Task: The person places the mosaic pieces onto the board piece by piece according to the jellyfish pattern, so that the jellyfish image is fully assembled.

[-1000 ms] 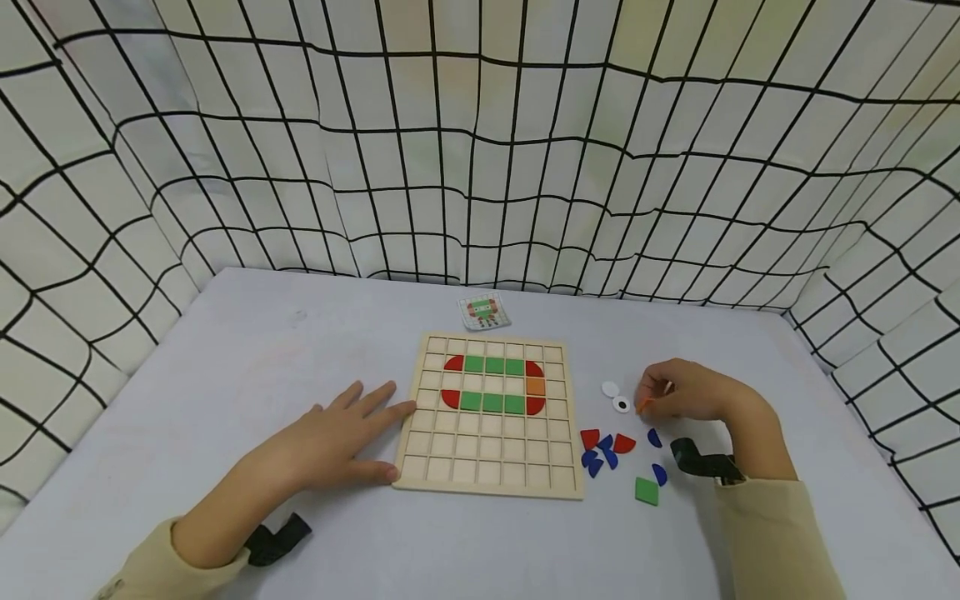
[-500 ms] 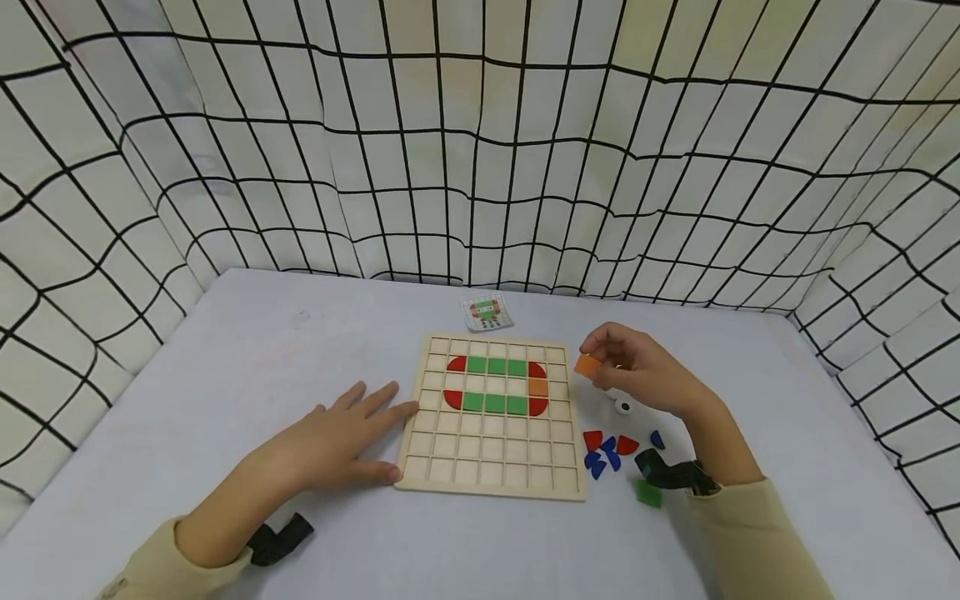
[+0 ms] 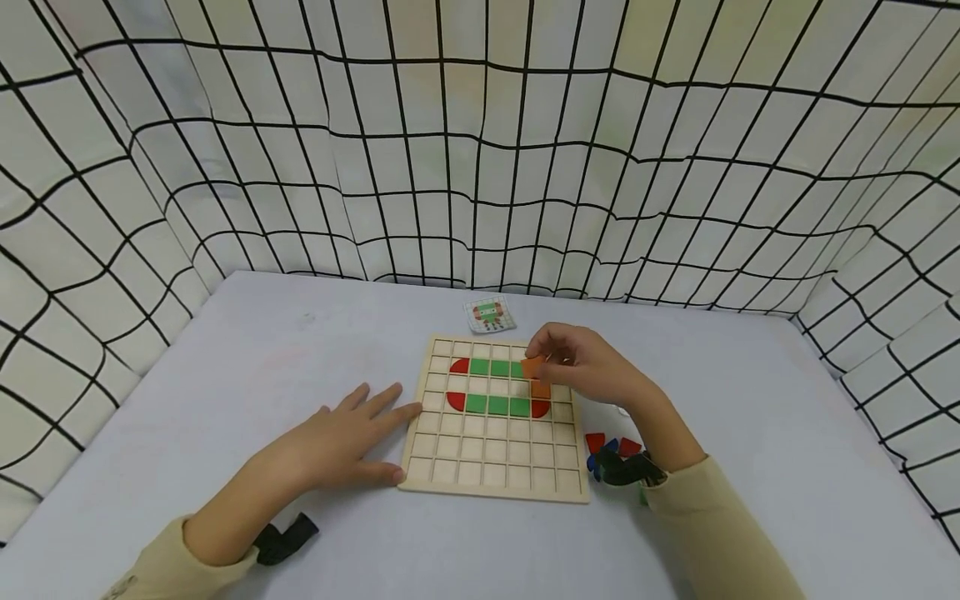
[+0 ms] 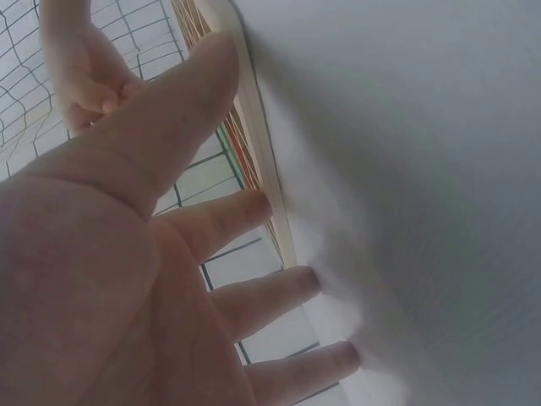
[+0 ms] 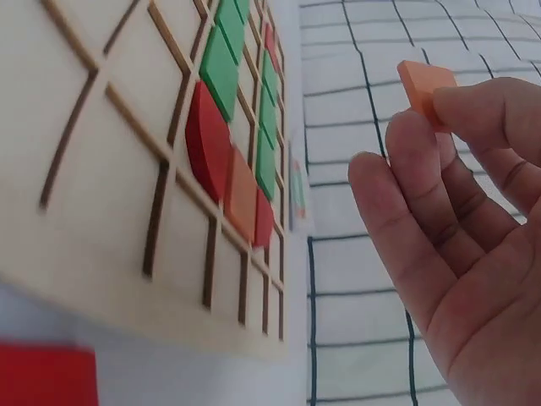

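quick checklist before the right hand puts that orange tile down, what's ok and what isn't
1. Orange tile pinched by right hand: ok
2. Cell between the two left-end red pieces bare: ok
3. Picture card uncovered behind the board: ok
4. Left hand pressing the board firmly: cannot tell; its fingers reach the left edge
5. All loose pieces visible in the head view: not ok; black strap covers some

Gridded board [image 3: 468, 448]: pale wood, smooth, matt. Orange tile [image 5: 421, 85]: smooth, matt; wood or plastic, hard to tell. Worktop [image 3: 337, 333]: smooth, matt. Sleeves [image 3: 716, 525]: matt cloth.
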`<state>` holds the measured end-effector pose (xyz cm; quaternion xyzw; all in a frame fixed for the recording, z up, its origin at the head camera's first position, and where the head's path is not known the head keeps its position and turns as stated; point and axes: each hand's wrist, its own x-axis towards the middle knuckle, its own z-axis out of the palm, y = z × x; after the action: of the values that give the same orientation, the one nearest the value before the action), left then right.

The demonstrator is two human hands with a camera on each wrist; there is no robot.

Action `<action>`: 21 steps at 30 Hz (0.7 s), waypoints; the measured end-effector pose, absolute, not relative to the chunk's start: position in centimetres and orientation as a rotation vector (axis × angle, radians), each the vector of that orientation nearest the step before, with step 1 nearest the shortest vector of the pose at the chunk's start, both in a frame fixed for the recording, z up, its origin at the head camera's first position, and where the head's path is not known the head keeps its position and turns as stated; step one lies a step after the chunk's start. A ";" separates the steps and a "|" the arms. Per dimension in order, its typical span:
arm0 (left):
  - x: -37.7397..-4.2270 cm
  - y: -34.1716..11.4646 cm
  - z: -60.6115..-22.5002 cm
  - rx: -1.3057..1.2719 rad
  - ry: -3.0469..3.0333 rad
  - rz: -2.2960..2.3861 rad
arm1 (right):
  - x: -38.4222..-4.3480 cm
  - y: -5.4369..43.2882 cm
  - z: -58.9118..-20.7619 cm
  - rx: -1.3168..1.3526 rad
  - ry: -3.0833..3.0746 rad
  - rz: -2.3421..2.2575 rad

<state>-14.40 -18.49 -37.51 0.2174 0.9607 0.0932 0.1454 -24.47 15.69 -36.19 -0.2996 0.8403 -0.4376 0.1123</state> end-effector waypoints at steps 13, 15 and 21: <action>-14.2 -18.7 -37.4 0.628 2.765 0.287 | -25.8 9.7 -37.8 -0.924 2.423 -1.127; -14.3 -18.7 -37.4 0.632 2.767 0.281 | -25.9 8.9 -38.1 -0.935 2.458 -1.085; -14.3 -18.8 -37.3 0.642 2.762 0.281 | -25.8 6.9 -38.5 -0.905 2.557 -1.003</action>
<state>-14.31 -18.77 -37.32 0.2230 0.9589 0.0977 0.1455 -25.76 6.92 -38.49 -0.3107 0.8772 -0.3442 0.1245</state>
